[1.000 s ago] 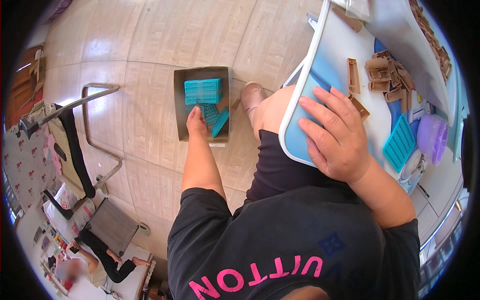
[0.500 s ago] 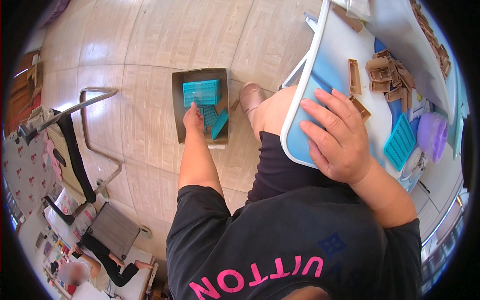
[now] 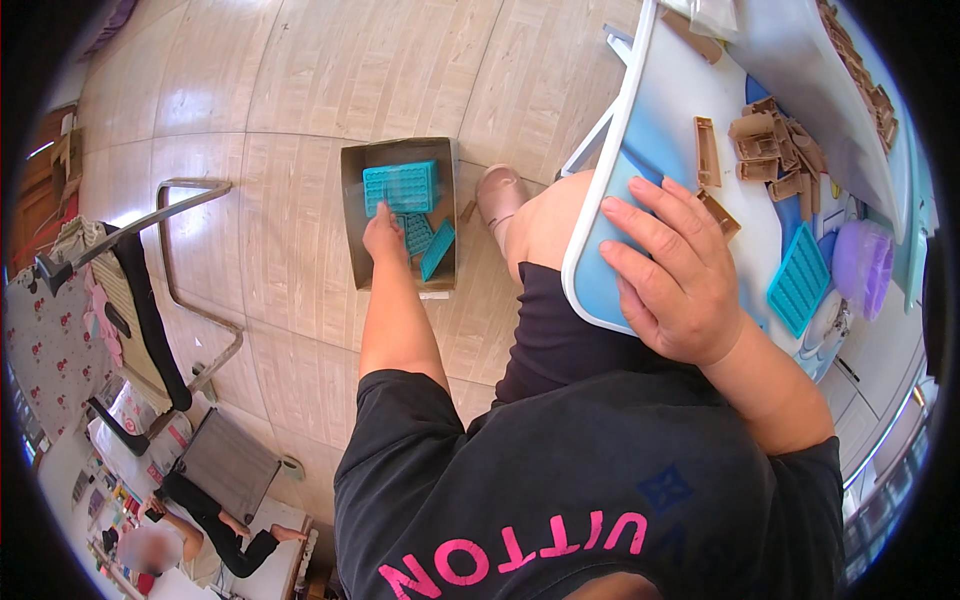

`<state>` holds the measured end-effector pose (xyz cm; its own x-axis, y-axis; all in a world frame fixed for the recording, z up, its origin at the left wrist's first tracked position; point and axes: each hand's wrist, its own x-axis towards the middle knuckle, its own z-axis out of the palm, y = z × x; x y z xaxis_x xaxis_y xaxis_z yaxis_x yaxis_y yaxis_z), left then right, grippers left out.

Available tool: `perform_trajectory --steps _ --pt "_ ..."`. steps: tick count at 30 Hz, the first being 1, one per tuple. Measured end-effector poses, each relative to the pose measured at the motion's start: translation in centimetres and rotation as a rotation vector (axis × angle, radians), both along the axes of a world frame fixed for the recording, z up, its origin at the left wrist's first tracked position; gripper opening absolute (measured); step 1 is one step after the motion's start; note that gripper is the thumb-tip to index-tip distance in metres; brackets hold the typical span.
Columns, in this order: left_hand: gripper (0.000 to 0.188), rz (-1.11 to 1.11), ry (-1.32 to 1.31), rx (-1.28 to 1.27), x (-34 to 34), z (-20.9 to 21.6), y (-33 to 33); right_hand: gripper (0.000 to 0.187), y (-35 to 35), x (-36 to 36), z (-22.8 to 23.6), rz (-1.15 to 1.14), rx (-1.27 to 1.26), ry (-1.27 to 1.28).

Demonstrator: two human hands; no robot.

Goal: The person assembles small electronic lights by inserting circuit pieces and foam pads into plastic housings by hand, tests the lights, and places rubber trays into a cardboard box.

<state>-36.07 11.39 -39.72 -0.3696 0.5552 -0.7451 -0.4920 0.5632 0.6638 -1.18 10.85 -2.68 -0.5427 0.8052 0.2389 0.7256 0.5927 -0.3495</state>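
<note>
My left hand [image 3: 385,238] reaches down into an open cardboard box [image 3: 352,255] on the floor. One finger points at the near edge of a stack of teal bumpy trays [image 3: 398,186], while the others curl loosely; nothing shows in the hand. Beside it, another teal tray [image 3: 417,235] lies low in the box, and a further teal tray [image 3: 437,250] leans against the right wall. My right hand [image 3: 680,270] rests palm down with fingers spread on the near corner of a blue and white table [image 3: 625,215], close to a small brown cardboard piece [image 3: 720,214].
Folded brown cardboard pieces [image 3: 770,145] lie heaped on the table, near a teal tray [image 3: 799,280] and a purple container [image 3: 863,268]. A metal-framed chair [image 3: 165,240] stands at left. Another person [image 3: 180,530] sits at lower left. My shoe [image 3: 500,195] is right of the box.
The view has shifted slightly. My left hand stays inside the box at the stack, having moved only a little. My right hand rests in the same place.
</note>
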Motion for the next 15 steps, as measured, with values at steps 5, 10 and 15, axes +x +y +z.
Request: perform_trajectory --steps 5,10,15 --pt "0.032 -0.205 0.409 -0.082 -2.2 0.3 -1.4 0.031 0.0 0.0 0.2 -0.003 -0.014 -0.011" --pt "0.031 -0.510 0.661 -0.075 -5.8 0.2 0.1 0.030 0.0 0.0 0.1 -0.002 0.002 -0.006" --pt "0.029 -0.808 0.777 0.009 -7.2 0.9 3.2 0.030 0.1 -0.1 0.1 -0.003 0.002 -0.007"
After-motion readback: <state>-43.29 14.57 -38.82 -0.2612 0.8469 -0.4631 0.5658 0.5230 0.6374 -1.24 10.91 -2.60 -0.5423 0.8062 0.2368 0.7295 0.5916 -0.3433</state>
